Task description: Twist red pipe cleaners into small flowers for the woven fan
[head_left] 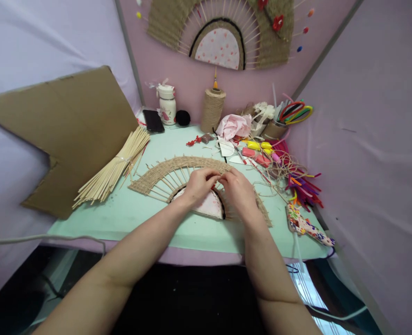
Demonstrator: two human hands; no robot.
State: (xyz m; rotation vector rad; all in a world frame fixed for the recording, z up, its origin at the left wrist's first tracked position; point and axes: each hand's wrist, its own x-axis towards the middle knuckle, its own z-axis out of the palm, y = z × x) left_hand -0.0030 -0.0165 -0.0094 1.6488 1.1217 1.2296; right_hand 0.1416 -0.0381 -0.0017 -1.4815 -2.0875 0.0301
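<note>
A half-round fan (160, 173) of woven twine on thin sticks lies flat on the table, with a pink-spotted white half-circle (211, 204) edged in black at its base. Over the fan's upper middle, my left hand (202, 182) and my right hand (237, 188) meet at the fingertips. Both hands are closed in a pinch. Whatever sits between the fingers is too small and covered to name. A speck of red shows just under them. My right hand and forearm hide much of the fan's right side.
Left of the fan lie a bundle of sticks (113, 167) and a large cardboard piece (76, 125). Behind stand a bottle (167, 104) and a twine spool (213, 109). Tangled twine, pipe cleaners (303, 188) and a patterned glue gun (305, 225) lie right. Another fan (275, 42) hangs above.
</note>
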